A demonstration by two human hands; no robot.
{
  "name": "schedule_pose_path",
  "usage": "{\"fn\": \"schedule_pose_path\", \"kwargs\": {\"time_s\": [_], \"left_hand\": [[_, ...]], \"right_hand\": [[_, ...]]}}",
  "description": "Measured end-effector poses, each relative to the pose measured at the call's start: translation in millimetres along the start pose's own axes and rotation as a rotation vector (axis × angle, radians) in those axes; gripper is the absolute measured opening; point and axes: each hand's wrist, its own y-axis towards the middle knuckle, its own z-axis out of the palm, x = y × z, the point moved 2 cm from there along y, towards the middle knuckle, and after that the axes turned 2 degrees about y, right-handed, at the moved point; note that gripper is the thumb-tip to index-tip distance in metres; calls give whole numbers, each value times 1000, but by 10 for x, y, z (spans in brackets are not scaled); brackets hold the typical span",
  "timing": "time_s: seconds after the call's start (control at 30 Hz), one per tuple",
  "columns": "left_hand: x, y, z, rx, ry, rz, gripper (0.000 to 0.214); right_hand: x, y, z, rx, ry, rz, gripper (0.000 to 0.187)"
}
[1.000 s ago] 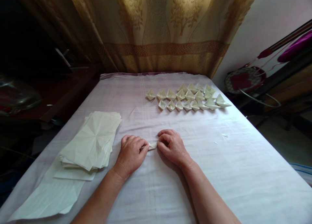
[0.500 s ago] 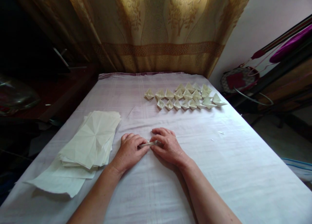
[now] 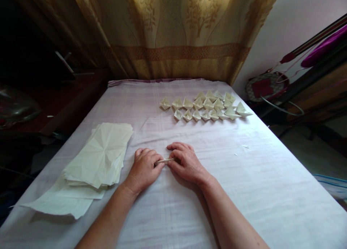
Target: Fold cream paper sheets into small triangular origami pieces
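Note:
A narrow folded strip of pale paper (image 3: 166, 161) spans the small gap between my hands, low over the cloth. My left hand (image 3: 146, 166) pinches its left end between thumb and fingers. The right end is in the grip of my right hand (image 3: 185, 161), whose index finger and thumb close on it while another finger stretches out above. Much of the paper is hidden by the fingers. To the left of my left hand lies a stack of creased paper sheets (image 3: 101, 151), and several folded paper boats (image 3: 208, 104) stand in rows farther back on the right.
A pale checked cloth (image 3: 244, 191) covers the table. Small paper scraps (image 3: 245, 146) lie right of my hands. A gold curtain (image 3: 170, 35) hangs behind the far edge. At the right, a bag (image 3: 267, 87) sits beyond the table, and a dark red surface (image 3: 89, 93) adjoins the left.
My hands have drawn very slightly apart, so a little more of the folded paper shows between them. The view has shifted a little; the stack and boats stay in place.

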Motion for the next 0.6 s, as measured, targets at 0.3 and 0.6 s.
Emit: {"fn": "schedule_pose_path", "kwargs": {"time_s": [0.3, 0.6], "left_hand": [[1, -26, 45, -70, 79, -33, 13], [68, -30, 99, -100, 82, -71, 6]], "right_hand": [[51, 17, 49, -27, -48, 68, 6], [62, 15, 53, -32, -54, 81, 5]]}}
